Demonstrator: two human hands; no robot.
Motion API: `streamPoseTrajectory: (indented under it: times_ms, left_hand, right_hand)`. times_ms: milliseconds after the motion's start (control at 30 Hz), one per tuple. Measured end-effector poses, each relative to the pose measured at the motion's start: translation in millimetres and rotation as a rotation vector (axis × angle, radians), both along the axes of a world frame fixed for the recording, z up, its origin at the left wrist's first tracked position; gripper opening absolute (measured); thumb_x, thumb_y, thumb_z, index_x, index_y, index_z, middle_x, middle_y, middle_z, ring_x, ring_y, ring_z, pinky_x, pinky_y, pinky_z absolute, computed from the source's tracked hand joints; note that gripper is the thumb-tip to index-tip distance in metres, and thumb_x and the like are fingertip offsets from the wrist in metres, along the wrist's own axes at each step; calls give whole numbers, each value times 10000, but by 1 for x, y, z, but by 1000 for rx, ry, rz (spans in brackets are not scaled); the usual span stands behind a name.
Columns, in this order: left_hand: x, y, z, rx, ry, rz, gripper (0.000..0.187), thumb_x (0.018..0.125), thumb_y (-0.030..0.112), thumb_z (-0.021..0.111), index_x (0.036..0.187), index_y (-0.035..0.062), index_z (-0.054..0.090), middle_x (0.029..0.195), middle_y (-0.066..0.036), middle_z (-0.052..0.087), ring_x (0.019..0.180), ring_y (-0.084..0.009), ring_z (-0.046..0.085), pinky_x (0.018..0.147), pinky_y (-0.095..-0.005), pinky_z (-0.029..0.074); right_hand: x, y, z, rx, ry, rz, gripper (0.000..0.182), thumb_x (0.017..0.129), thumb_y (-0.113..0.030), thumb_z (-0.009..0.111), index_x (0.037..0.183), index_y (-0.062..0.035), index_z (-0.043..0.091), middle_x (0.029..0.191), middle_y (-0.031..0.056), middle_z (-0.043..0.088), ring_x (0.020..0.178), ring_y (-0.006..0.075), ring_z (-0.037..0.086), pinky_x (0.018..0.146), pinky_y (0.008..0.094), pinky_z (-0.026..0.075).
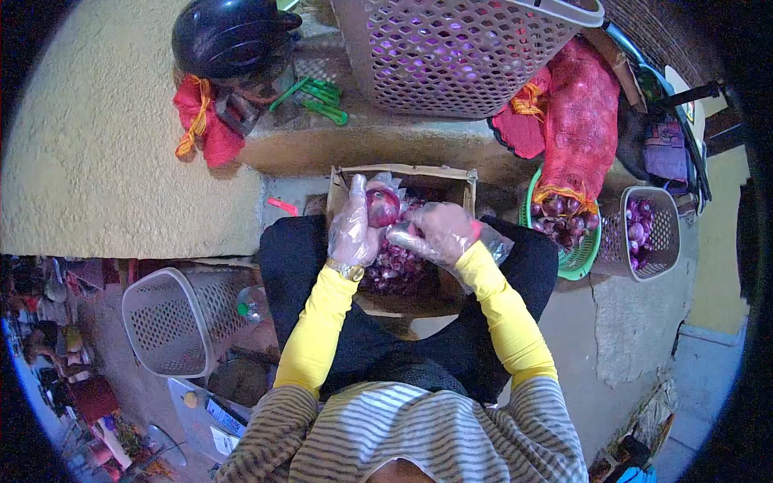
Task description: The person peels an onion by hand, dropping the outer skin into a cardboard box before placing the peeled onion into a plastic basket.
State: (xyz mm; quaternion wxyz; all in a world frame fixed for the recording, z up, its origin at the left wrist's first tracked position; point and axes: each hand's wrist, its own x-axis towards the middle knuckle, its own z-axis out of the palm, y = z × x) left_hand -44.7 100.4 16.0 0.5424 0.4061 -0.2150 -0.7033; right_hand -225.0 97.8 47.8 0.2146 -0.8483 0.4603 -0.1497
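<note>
A red onion (pixel 382 206) rests in my left hand (pixel 355 227), which wears a clear plastic glove and has its fingers around it. Close by on the right, my right hand (pixel 441 232), also gloved, is closed; what it grips is hidden. A small red bit shows at the wrist side of that hand, too small to name. Below both hands, a cardboard box (pixel 455 175) stands between my legs, with a heap of purple onion skins (pixel 393 272) inside.
At the right, a red mesh sack (pixel 581 121) spills onions into a green basket (pixel 581 262). Beside it stands a grey basket (pixel 665 245) of purple onions. A large perforated basket (pixel 451 76), green-handled tools (pixel 322 98) and a black helmet (pixel 229 39) sit on the ledge. Another basket (pixel 173 322) lies left.
</note>
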Motion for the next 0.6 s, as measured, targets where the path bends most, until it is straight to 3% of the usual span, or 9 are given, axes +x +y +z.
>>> streamPoseTrajectory:
  times_ms: [67, 200, 600]
  left_hand:
    - [2, 0, 1, -133, -133, -15, 527, 1083, 493, 340, 1106, 49, 623, 1013, -81, 666, 896, -151, 657, 840, -314, 554]
    - [1, 1, 6, -51, -4, -31, 512, 1075, 496, 371, 1093, 52, 623, 997, -74, 666, 860, -137, 649, 805, -304, 547]
    - [-2, 5, 6, -52, 129, -123, 507, 1063, 509, 403, 1064, 50, 617, 966, -72, 660, 875, -153, 651, 802, -296, 530]
  right_hand:
    - [-3, -2, 2, 1, -59, -7, 536, 853, -611, 671, 807, -77, 683, 700, 156, 664, 681, 379, 669, 622, 479, 517]
    - [-5, -7, 20, 41, -84, -188, 604, 741, -720, 704, 726, -120, 641, 680, 118, 650, 669, 330, 664, 623, 462, 516]
    - [-1, -8, 14, 29, -58, -185, 600, 799, -705, 653, 777, -105, 661, 718, 148, 658, 708, 349, 668, 643, 472, 514]
